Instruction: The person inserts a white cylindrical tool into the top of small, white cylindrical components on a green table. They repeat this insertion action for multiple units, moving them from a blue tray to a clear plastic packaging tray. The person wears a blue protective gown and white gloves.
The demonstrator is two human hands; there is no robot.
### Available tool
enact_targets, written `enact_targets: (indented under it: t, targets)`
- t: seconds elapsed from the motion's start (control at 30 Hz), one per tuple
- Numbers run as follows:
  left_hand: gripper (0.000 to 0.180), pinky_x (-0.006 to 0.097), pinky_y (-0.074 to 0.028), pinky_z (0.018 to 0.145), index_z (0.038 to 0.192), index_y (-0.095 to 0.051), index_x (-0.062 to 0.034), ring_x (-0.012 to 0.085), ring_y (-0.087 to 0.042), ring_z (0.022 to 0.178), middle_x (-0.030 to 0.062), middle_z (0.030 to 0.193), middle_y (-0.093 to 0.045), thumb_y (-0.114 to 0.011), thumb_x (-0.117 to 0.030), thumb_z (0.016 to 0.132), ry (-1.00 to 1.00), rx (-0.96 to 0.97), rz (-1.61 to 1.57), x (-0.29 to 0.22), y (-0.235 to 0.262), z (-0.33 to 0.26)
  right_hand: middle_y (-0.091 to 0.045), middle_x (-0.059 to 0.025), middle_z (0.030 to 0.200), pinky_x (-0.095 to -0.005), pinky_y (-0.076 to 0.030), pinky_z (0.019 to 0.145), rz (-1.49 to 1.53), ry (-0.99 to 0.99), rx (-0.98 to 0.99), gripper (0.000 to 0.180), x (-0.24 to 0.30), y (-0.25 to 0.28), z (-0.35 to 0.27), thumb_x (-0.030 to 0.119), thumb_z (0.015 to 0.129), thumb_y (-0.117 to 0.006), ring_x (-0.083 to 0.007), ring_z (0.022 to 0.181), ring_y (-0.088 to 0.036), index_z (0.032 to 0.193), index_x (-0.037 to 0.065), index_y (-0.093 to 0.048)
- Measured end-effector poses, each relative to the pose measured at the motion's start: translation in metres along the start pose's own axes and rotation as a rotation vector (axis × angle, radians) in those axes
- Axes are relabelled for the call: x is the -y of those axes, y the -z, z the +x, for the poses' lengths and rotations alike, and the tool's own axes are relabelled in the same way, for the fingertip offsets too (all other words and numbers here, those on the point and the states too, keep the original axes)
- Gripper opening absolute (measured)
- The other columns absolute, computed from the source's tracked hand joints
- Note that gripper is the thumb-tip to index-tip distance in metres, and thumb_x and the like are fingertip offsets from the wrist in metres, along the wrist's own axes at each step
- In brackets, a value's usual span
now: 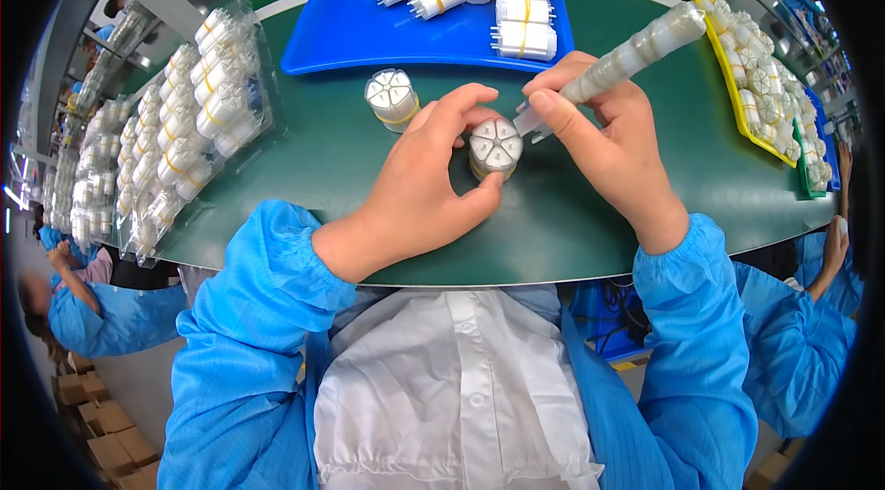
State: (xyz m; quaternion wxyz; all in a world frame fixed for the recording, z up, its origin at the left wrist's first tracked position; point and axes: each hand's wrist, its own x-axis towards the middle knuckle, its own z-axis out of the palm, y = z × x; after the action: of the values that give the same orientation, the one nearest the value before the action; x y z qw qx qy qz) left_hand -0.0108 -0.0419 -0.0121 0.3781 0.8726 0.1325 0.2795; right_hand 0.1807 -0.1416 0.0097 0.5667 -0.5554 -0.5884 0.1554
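Observation:
My left hand (419, 178) curls its thumb and fingers around a round bundle of white wedge-shaped pieces (496, 147), which stands upright on the green table. Seen from above, the bundle's top is split into several wedges. My right hand (608, 141) grips a long, pale, tape-wrapped stick tool (636, 49). Its translucent tip (527, 119) has two prongs and points at the bundle's right side; whether it touches I cannot tell. A second bundle with a yellow band (392, 98) stands behind my left hand.
A blue tray (387, 49) at the back holds several banded bundles. Clear plastic trays (261, 112) packed with bundles line the left side. At the right sits a yellow tray (733, 84) full of bundles. People in blue sleeves (120, 317) sit on both sides. The table's front edge (442, 285) runs before me.

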Motion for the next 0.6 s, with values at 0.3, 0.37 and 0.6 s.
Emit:
enact_targets:
  t: [0.3,0.37,0.6]
  targets:
    - [0.077,0.034,-0.048,0.097,0.144,-0.04,-0.0037,0.0222,-0.061,0.114,0.0126,0.123,-0.064,-0.082,-0.009,0.079,0.029,0.034,-0.077,-0.002,-0.001,0.002,-0.069,-0.0078,0.088,-0.03,-0.051,0.066,-0.042,0.0,0.078,0.016,0.003,-0.003,-0.001,0.015,0.093,-0.07,-0.0154,0.075,-0.064,0.097,-0.001,-0.069]
    - [0.078,0.034,-0.048,0.096,0.144,-0.04,-0.0037,0.022,-0.061,0.112,0.0121,0.123,-0.064,-0.083,-0.011,0.08,0.041,0.036,-0.047,-0.003,0.001,0.001,-0.069,-0.0073,0.088,-0.0297,-0.051,0.067,-0.039,0.001,0.063,0.016,0.001,-0.003,0.0,0.015,0.093,-0.069,-0.0149,0.076,-0.064,0.097,-0.001,-0.069]
    - [0.073,0.034,-0.048,0.093,0.143,-0.043,-0.0043,0.0224,-0.062,0.106,0.0122,0.119,-0.064,-0.078,-0.006,0.08,0.059,0.009,0.171,-0.016,0.04,-0.044,-0.069,-0.0051,0.085,-0.0266,-0.05,0.069,0.031,-0.104,-0.098,0.016,-0.004,0.001,0.002,0.015,0.095,-0.069,-0.0109,0.076,-0.063,0.095,0.0,-0.07]
